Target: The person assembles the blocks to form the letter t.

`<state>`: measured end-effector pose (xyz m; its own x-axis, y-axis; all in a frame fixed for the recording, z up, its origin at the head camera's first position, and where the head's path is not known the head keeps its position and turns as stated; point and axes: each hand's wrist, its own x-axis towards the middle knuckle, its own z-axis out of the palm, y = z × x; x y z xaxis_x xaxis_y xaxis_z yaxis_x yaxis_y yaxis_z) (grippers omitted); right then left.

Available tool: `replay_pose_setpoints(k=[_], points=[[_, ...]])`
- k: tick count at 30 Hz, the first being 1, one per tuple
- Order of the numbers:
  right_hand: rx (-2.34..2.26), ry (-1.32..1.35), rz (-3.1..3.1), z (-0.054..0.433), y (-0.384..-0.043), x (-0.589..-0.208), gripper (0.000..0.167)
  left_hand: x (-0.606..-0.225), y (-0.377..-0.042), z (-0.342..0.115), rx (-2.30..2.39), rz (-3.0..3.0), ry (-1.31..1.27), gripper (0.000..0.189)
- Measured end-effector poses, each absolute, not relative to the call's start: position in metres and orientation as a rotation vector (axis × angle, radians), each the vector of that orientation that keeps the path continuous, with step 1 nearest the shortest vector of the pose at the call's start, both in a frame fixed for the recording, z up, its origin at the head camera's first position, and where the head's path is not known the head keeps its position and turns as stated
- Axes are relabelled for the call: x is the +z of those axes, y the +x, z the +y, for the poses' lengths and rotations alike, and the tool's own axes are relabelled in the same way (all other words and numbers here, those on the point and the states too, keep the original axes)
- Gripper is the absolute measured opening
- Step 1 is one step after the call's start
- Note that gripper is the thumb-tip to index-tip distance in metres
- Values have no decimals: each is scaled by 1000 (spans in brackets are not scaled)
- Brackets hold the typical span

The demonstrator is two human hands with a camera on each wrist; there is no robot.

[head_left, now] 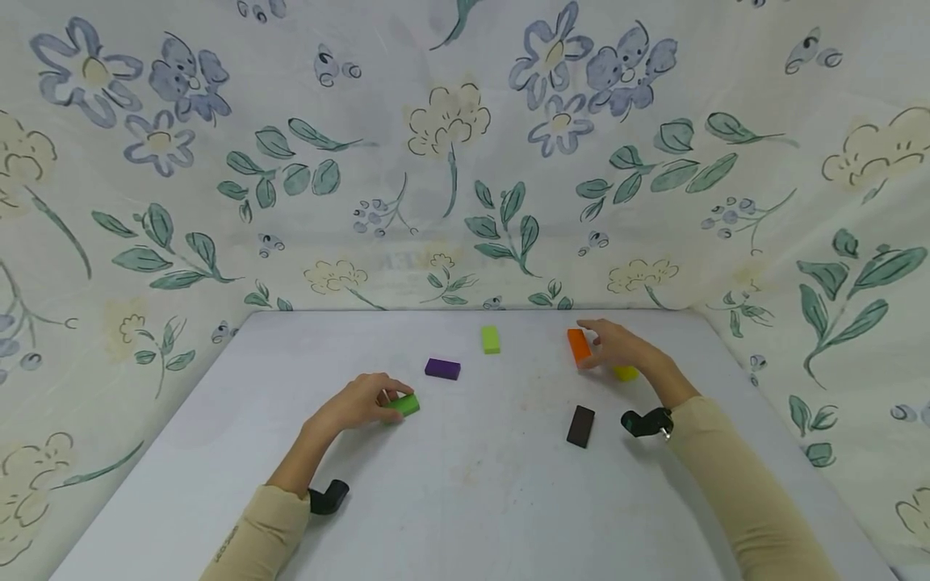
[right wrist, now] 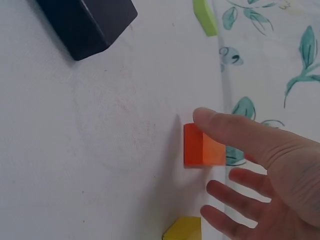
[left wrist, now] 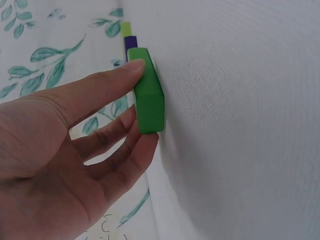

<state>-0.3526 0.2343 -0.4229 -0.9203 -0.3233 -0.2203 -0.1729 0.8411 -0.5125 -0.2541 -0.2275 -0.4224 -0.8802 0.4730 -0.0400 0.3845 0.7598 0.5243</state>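
Note:
My left hand (head_left: 363, 402) pinches a green block (left wrist: 151, 100) between the thumb and the fingers, close over the white table. At the far right, my right hand (head_left: 623, 345) hovers beside an orange block (head_left: 578, 347) with its fingers spread. In the right wrist view the thumb overlaps the top of that orange block (right wrist: 193, 145), while the other fingers hang loosely apart from it. A yellow block (head_left: 626, 373) lies beneath the right hand, partly hidden by it in the head view.
A purple block (head_left: 442, 369) and a lime block (head_left: 490, 340) lie on the white table (head_left: 465, 508) between the hands. Nearer the front right is a black block (head_left: 580, 426). Floral cloth (head_left: 407, 202) rises behind the table's back edge and along its sides.

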Motion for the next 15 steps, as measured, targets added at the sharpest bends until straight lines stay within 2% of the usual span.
replay_pose_setpoints(k=[15], points=[[-704, -439, 2737, 230, -354, -432, 81, -422, -254, -225, 741, 2799, 609, 38]])
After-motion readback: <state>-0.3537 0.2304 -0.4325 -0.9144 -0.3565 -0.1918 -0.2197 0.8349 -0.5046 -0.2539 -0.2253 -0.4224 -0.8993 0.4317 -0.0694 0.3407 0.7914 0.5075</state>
